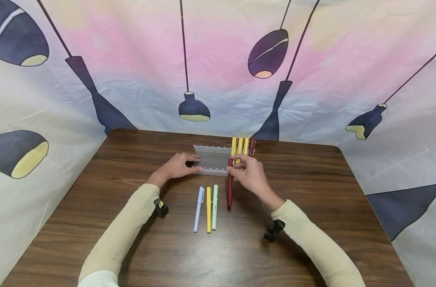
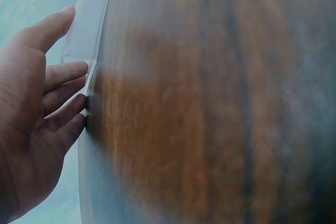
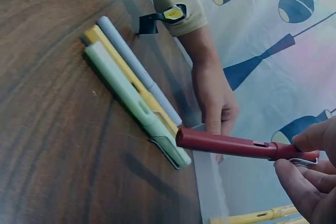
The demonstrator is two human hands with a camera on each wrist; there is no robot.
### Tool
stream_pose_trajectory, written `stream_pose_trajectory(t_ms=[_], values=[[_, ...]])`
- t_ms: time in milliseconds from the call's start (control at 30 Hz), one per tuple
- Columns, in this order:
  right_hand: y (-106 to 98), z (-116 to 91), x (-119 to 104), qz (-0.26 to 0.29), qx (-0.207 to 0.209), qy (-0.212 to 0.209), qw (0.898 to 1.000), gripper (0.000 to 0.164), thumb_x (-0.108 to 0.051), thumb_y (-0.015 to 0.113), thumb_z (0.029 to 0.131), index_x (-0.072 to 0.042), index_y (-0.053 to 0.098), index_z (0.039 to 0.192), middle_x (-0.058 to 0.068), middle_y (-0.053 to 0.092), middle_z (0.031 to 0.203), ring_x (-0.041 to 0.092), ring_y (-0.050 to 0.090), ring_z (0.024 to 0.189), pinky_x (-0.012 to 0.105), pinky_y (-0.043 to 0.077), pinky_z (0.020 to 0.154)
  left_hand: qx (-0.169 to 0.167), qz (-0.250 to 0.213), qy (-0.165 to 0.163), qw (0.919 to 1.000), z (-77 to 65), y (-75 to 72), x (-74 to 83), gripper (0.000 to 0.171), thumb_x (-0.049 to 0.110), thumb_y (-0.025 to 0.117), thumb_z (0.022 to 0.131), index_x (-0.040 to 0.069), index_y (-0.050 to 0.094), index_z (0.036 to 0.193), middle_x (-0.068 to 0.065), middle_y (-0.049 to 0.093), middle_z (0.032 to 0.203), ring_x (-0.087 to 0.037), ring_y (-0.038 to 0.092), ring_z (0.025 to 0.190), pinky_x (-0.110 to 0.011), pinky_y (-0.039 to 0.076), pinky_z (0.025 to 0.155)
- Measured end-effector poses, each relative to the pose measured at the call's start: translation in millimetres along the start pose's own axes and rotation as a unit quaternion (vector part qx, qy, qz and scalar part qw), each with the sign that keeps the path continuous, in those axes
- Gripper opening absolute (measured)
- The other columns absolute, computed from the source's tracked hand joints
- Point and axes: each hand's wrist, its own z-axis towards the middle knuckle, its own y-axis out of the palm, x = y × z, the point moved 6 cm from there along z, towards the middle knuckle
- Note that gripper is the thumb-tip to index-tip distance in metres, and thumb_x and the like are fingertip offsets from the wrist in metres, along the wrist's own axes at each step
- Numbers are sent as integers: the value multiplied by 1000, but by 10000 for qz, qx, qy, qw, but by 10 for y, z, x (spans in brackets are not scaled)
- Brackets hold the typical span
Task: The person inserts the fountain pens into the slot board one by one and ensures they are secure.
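Note:
A clear plastic pen holder (image 1: 212,157) with notched edges stands toward the back of the table. My left hand (image 1: 177,166) touches its left end, thumb at the front and fingers behind; the left wrist view shows the fingers (image 2: 67,72) fairly straight against the end. Between thumb and fingertips, my right hand (image 1: 253,173) pinches a dark red pen (image 3: 226,144) near its clip end, in front of the holder. Three yellow pens (image 1: 240,146) and another dark red pen (image 1: 252,147) lie side by side in the holder's right part, partly hidden by the right hand.
Nearer on the wooden table (image 1: 189,259) lie a light blue pen (image 1: 199,209), a yellow pen (image 1: 209,210) and a light green pen (image 1: 215,207), roughly parallel. A printed curtain (image 1: 142,79) hangs behind the table's back edge.

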Motion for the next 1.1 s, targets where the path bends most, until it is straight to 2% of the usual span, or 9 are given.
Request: stream_pose_trajectory(t_ms=[133, 300, 600, 867, 1100], values=[[-55, 71, -20, 40, 137, 8, 9999, 33, -21, 80, 91, -10, 70, 121, 10, 78, 94, 23, 75, 72, 32, 59, 61, 0, -21, -6, 10000, 0, 2, -7, 62, 52, 68, 96, 6, 66, 137, -12, 53, 152, -35, 43, 145, -54, 36, 117], [-130, 169, -60, -161, 383, -103, 9991, 31, -23, 81, 90, -14, 70, 118, 7, 78, 91, 16, 72, 73, 33, 58, 62, 14, -28, -3, 10000, 0, 6, -10, 62, 52, 68, 96, 6, 66, 137, -12, 54, 151, -34, 44, 144, -53, 37, 116], [-209, 354, -120, -57, 678, -299, 9972, 30, -24, 78, 92, -14, 67, 119, 8, 76, 94, 17, 75, 77, 37, 61, 65, 32, -15, -25, 10000, 2, 0, -2, 60, 50, 69, 96, 5, 66, 136, -12, 54, 151, -35, 44, 144, -54, 36, 117], [-188, 481, -131, -100, 909, -457, 9948, 28, -28, 77, 94, -16, 67, 117, 9, 76, 98, 19, 74, 80, 38, 59, 63, 48, 6, 118, 9999, 4, 5, -12, 62, 52, 68, 95, 5, 67, 135, -13, 55, 149, -34, 46, 142, -53, 38, 115], [-165, 570, -78, -194, 1149, -442, 9922, 29, -28, 75, 95, -16, 65, 120, 9, 76, 96, 19, 73, 77, 36, 55, 59, 49, -92, 31, 9999, 13, 11, -32, 63, 54, 69, 94, 6, 67, 136, -12, 55, 150, -34, 46, 143, -53, 39, 115]])
